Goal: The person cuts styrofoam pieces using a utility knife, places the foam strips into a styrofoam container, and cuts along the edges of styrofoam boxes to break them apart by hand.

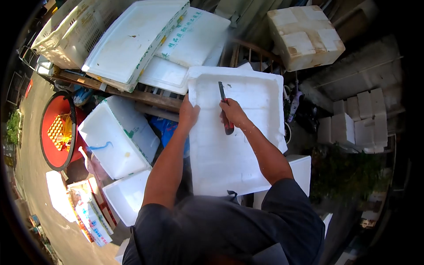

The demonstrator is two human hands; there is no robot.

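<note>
A large white foam box [247,163] lies in front of me, its hollow side facing up. My left hand [189,114] grips its left wall, the thumb over the rim and the fingers hidden behind it. In my right hand [234,113] is a utility knife [227,119] with a red and black handle. Its dark blade points away from me, above the inside of the box. From this view I cannot tell whether the blade touches the foam. A small dark speck shows on the foam beside the blade tip.
Foam lids [137,39] are stacked on a wooden pallet [163,99] at the back left, beside a white plastic crate [79,35]. A red bucket [51,110] and an open foam box [106,137] stand left. A taped foam box [304,37] sits back right.
</note>
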